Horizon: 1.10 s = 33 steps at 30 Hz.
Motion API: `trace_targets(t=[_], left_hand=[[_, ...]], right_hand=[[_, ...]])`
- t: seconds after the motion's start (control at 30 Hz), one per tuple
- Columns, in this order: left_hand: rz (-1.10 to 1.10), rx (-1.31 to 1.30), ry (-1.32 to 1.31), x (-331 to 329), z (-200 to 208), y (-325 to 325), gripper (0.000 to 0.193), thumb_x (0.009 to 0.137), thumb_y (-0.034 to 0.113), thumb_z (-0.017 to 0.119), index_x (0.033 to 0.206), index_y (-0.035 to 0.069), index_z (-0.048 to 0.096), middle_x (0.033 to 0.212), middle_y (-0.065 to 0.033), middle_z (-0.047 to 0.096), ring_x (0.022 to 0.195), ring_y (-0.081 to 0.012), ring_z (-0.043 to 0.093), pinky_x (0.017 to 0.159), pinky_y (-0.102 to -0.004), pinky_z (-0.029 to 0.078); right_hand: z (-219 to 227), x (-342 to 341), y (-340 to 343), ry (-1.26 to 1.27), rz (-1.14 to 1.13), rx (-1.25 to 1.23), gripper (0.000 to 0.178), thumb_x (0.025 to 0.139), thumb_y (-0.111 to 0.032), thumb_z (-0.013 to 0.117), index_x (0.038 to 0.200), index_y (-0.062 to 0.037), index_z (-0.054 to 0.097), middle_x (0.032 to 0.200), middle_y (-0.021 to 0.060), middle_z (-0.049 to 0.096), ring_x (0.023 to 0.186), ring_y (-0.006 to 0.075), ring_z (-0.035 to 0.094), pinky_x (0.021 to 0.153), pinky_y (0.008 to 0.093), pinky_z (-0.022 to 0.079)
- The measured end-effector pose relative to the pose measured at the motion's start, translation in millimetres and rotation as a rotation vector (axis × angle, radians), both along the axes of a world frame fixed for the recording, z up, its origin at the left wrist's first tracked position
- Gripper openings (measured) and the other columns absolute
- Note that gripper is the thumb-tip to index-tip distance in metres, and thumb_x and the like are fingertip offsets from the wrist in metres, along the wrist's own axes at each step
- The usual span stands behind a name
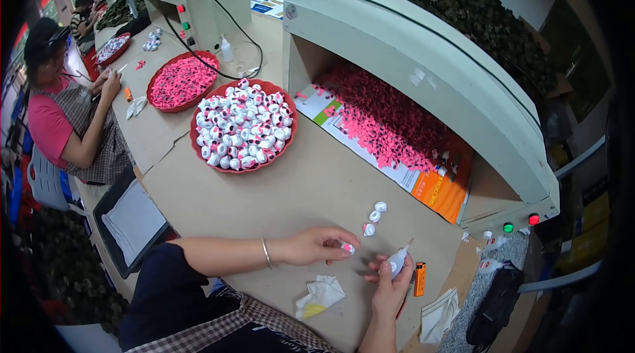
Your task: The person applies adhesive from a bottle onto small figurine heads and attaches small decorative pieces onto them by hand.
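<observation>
Between the thumb and fingers of my left hand is a small white ball-shaped piece with a pink patch. My right hand is wrapped round a small squeeze bottle with a thin nozzle, which points up and away from me. The nozzle tip is apart from the white piece. Just beyond my hands, three similar white pieces lie in a short row on the brown tabletop. An orange lighter lies right of my right hand. A crumpled white cloth with a yellow patch lies nearer me.
A red bowl of white pieces and another red bowl of pink pieces stand at the back left. An arched cream box covers a heap of pink pieces. Another person works at the left.
</observation>
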<state>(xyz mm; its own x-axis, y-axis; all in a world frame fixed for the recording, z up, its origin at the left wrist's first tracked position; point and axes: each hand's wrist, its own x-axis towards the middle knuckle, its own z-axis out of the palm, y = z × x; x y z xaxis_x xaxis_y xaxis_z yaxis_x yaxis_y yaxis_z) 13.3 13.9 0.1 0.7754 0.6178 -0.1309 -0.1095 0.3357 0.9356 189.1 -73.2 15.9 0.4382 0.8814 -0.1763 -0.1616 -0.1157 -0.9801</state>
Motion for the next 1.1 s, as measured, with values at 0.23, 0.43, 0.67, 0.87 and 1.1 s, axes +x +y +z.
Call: trace_targets(t=[0.23,0.43,0.67,0.87,1.1], left_hand=[[0.050,-0.299,-0.107,-17,-5,1,0.029,0.084,0.011,0.052,0.112,0.008,0.047,0.102,-0.0021,0.056,0.085,-0.0093,0.054,0.067,-0.0205,0.043],[0.142,-0.386,-0.165,-14,-9,-2,0.036,0.084,0.006,0.049,0.119,0.007,0.042,0.104,-0.0053,0.055,0.094,-0.0121,0.054,0.073,-0.0224,0.045],[0.219,-0.231,-0.129,-12,-12,-8,0.038,0.085,0.004,0.048,0.122,0.007,0.039,0.108,-0.0059,0.053,0.097,-0.0144,0.053,0.077,-0.0241,0.045],[0.247,-0.300,-0.117,-10,-16,-4,0.036,0.085,0.004,0.047,0.120,0.008,0.041,0.110,-0.0054,0.052,0.099,-0.0159,0.053,0.078,-0.0252,0.045],[0.240,-0.334,-0.115,-10,-11,-2,0.033,0.085,0.004,0.046,0.118,0.006,0.041,0.107,-0.0048,0.053,0.097,-0.0141,0.054,0.078,-0.0240,0.046]], right_hand=[[21,13,3,0.040,0.263,-0.017,0.032,0.085,-0.009,0.047,0.111,0.0012,0.034,0.088,0.0138,0.055,0.064,0.0141,0.056,0.050,0.0244,0.049],[34,5,-3,0.157,0.284,0.098,0.021,0.083,-0.008,0.049,0.099,0.0021,0.039,0.086,0.0155,0.055,0.061,0.0145,0.056,0.051,0.0257,0.050],[-7,-12,-1,0.095,0.120,0.250,0.020,0.081,-0.007,0.052,0.097,0.0023,0.044,0.096,0.0116,0.044,0.070,0.0149,0.054,0.051,0.0251,0.050],[-15,-13,1,-0.182,0.084,0.380,0.020,0.081,-0.010,0.052,0.094,0.0036,0.044,0.092,0.0108,0.039,0.063,0.0138,0.052,0.047,0.0228,0.047],[-16,-12,1,-0.395,0.123,0.349,0.022,0.084,-0.015,0.047,0.095,0.0022,0.040,0.090,0.0095,0.036,0.064,0.0130,0.049,0.043,0.0216,0.046]])
